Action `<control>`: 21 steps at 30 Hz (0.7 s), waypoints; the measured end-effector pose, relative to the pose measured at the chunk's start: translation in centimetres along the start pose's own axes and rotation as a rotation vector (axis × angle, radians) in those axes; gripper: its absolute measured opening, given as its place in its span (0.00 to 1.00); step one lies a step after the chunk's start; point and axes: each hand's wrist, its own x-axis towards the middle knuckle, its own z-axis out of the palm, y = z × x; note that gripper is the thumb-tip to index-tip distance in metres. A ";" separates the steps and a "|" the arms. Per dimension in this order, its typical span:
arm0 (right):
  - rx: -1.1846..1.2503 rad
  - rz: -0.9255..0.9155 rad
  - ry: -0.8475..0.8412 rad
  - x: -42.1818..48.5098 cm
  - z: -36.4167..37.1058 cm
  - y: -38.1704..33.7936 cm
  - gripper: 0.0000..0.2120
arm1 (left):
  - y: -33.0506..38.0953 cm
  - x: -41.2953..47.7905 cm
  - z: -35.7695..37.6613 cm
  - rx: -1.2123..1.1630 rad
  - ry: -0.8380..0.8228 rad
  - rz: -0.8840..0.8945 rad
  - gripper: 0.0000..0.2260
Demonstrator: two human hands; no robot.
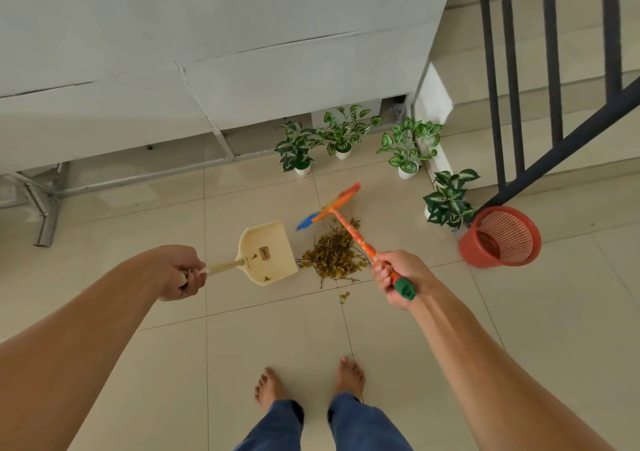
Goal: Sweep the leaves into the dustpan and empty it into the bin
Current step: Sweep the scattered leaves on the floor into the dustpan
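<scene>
Your left hand (180,272) is curled tightly round the cream handle of the plastic dustpan (268,253), which sits at about ten o'clock from your feet, its open mouth facing three o'clock toward the leaves. Inside the pan you have only a few stray leaf scraps and a small brown label; most of its floor is bare. Your right hand (394,277) grips the orange patterned stick of the broom (349,232) just above its green end cap, fingers wrapped fully round it. The broom's orange and blue head (329,206) lies at twelve o'clock beyond the pile; whether it touches the tiles you cannot tell from here. The pile of dry yellow-brown leaves (332,254) lies on the tiled floor (242,346) just beside the dustpan's mouth, at about twelve o'clock from your feet, under the broom stick, with a couple of loose leaves (344,297) apart from it on the near side. The red mesh bin (500,237) stands at two o'clock, tilted so that its opening faces you, with what looks like dark debris at the bottom, though it is too shaded to name. Four potted plants with green-and-white foliage (341,131) stand in an arc from twelve to one o'clock behind the leaves, the nearest one just beside the bin. A dark stair railing (554,138) rises at two o'clock behind the bin.
</scene>
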 end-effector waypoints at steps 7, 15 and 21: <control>-0.005 0.025 0.031 1.6 -0.7 1.2 0.07 | 0.2 -0.7 0.2 -0.020 -0.014 0.015 0.05; -0.335 0.079 0.014 0.3 -3.2 3.4 0.04 | -1.1 0.3 -2.6 -0.065 -0.011 -0.022 0.07; -0.769 0.078 0.054 1.0 -2.1 3.8 0.14 | -2.4 0.2 -2.9 -0.064 0.035 -0.029 0.06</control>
